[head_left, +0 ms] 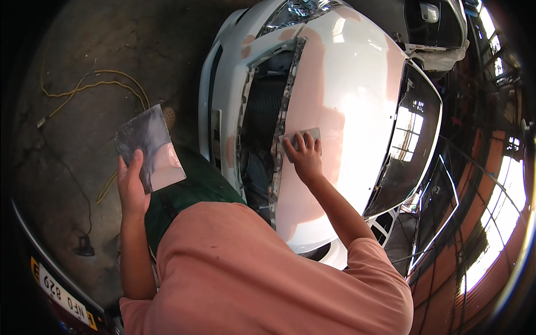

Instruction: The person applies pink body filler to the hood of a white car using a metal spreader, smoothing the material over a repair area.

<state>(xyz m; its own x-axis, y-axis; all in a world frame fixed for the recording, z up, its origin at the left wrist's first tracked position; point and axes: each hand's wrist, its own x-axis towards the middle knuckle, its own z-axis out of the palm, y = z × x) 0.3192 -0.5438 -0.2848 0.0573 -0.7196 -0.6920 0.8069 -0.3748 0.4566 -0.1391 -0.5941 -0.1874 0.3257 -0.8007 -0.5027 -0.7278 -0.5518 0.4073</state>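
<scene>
Right hand (306, 162) grasps grey block (316, 133) on car hood (357, 145) (white, pink-patched); left hand (132, 188) grips flat board (149, 134) before hood.

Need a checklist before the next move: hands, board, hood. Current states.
1. Left hand has the board: ok.
2. Right hand has the grey pad on the hood's pink patch: ok.
3. Pink area on board is paste, not reflection: cannot tell.
4. Pink patch smooth: cannot tell.
5. Front opening beside patch covered: not ok, uncovered.
6. Yellow cord away from hands: ok, on floor.
</scene>
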